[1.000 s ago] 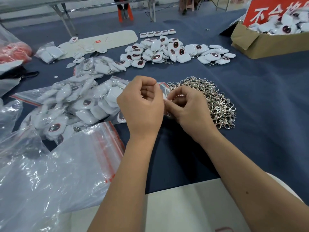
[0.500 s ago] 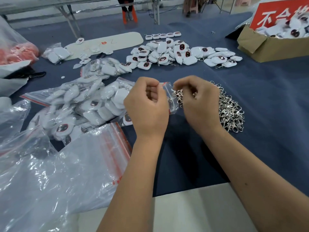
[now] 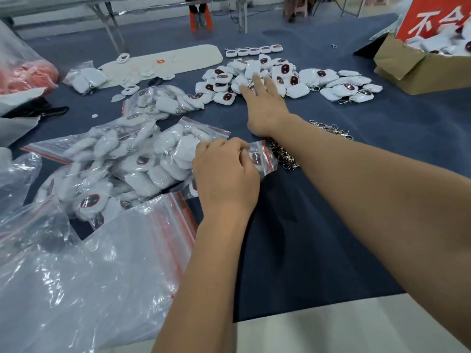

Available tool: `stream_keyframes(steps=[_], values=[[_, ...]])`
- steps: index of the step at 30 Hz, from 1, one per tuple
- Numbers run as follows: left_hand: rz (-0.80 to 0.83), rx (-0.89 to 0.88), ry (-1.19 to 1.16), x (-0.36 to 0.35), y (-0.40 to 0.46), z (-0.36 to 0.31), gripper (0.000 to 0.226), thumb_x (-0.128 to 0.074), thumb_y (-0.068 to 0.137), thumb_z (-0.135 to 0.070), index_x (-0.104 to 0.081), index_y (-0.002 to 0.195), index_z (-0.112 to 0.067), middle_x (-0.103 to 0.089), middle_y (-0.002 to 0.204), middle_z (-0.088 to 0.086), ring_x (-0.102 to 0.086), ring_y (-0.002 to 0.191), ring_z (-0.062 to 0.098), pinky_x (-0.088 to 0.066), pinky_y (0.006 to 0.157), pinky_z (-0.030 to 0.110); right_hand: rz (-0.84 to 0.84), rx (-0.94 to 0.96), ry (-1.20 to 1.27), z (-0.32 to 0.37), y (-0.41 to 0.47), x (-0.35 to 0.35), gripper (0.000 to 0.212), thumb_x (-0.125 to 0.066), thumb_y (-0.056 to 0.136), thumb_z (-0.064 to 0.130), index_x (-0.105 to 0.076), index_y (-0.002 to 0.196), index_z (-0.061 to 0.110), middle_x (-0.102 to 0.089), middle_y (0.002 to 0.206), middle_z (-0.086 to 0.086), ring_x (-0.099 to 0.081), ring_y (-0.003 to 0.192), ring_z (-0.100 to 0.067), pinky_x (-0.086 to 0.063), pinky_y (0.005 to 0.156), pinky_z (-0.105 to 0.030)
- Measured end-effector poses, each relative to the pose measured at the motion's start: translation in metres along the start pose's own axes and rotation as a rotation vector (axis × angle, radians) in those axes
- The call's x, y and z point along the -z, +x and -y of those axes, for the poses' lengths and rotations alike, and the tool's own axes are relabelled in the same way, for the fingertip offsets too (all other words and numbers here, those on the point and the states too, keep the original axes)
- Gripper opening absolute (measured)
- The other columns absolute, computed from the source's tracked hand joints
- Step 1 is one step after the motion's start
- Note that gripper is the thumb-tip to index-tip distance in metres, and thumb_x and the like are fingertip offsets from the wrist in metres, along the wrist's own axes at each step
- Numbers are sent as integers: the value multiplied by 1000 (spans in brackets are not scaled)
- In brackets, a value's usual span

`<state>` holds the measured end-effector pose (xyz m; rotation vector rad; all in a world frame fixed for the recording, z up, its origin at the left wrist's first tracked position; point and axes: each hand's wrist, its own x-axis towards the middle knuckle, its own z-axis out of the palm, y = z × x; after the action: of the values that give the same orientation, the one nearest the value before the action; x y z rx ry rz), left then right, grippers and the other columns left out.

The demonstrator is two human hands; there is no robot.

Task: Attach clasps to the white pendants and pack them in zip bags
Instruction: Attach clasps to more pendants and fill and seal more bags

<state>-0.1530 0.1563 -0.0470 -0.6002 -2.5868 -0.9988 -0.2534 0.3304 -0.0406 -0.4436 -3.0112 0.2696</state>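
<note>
A small zip bag with one pendant inside is gripped by the curled fingers of the left hand, just beside the clasp pile. Beyond that pile, the right hand is stretched out, its straight fingers touching the loose white pendants.
</note>
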Motion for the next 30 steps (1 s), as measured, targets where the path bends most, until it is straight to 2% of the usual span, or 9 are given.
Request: stream_keyframes(steps=[3,6,13,16,18,21,23,25,30], values=[[10,13,20,-2,1,1,27,-51,97,-18,-76,107,-23,-72,109,-2,-50,112,25,-35,99,35,50,22,22,2,4,0,69,-45,96,3,-24,162,12,3,172,-17,2,159,-36,-13,129,-48],[-2,27,12,-2,0,1,27,-52,97,-19,-76,106,-23,-71,108,-3,-49,112,25,-35,97,33,-58,78,1,0,-6,0,53,-52,96,4,-46,148,9,-31,157,-16,-33,143,-37,-34,118,-42],[-42,17,-85,2,-2,-3,22,-57,93,-16,-77,103,-17,-72,105,2,-55,110,27,-40,98,37,-149,46,2,-1,-47,29,26,-59,98,7,-69,122,10,-65,127,-14,-62,115,-33,-52,89,-35],[-175,-78,-235,5,-4,-8,14,-65,89,-15,-75,99,-13,-71,99,3,-60,101,27,-44,92,37,-447,-79,294,-8,-86,33,22,-53,95,9,-69,95,-5,-72,95,-22,-64,90,-36,-49,76,-38],[-196,-195,-281,3,-7,-14,18,-70,87,-14,-74,105,-12,-70,100,4,-61,99,26,-47,89,37,-615,-151,559,-8,-121,30,22,-57,89,14,-74,86,0,-72,76,-12,-66,77,-27,-52,77,-36],[-109,-330,-341,-3,-12,-22,29,-78,86,-11,-74,114,-10,-70,107,5,-64,101,22,-49,90,29,-524,-158,1032,-3,-164,21,16,-64,89,17,-80,92,18,-76,80,2,-72,77,-15,-58,76,-32],[-111,-362,-369,-6,-14,-24,20,-76,90,-13,-76,110,-12,-72,104,2,-65,97,17,-52,86,29,-395,-128,1377,-4,-180,13,16,-64,98,16,-79,92,16,-76,84,-6,-70,77,-21,-59,72,-35],[-139,-352,-360,-6,-13,-22,11,-71,96,-18,-78,103,-14,-74,98,-2,-67,93,14,-53,83,33,-268,-116,1636,-7,-188,7,20,-60,104,17,-76,96,10,-67,77,-8,-60,66,-16,-54,62,-27],[-54,-141,-557,-3,-12,-21,13,-66,97,-13,-78,102,-11,-76,94,-6,-71,89,8,-57,83,33,-318,-101,1564,-11,-189,1,10,-71,97,9,-71,106,10,-65,85,-8,-61,71,-16,-51,61,-26]])
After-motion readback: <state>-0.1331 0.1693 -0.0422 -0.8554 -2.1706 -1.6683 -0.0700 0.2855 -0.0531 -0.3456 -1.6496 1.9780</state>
